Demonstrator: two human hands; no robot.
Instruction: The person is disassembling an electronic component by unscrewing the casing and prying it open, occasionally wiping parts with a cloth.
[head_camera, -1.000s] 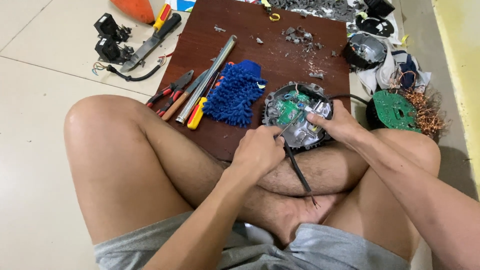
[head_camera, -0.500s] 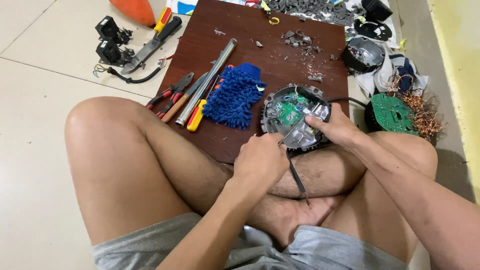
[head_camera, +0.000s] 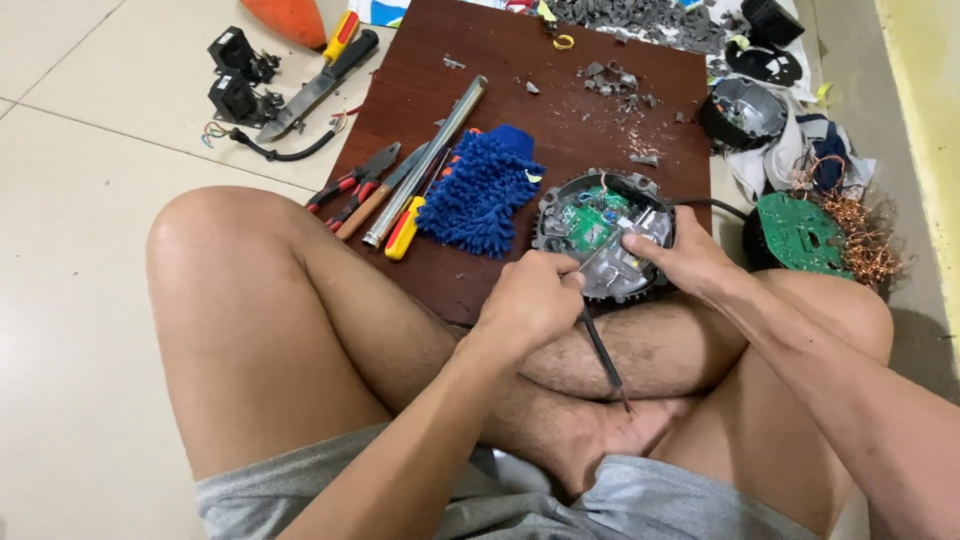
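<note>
Tiled floor spreads under our crossed legs, a dark wooden board (head_camera: 560, 110) ahead. Pliers (head_camera: 355, 182) and a blue mitt (head_camera: 485, 190) lie leftward. Our left hand (head_camera: 530, 305) clenches a thin black tool (head_camera: 603, 355); our right hand (head_camera: 680, 262) curls over the round circuit housing (head_camera: 598, 235) at the board's near edge.

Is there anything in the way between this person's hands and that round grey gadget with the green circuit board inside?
Nothing visible. The right hand already rests on the round grey housing at its right rim, and the left hand touches its lower left edge, its grip closed on a thin dark tool. The blue mitt lies beside it, clear.
</note>
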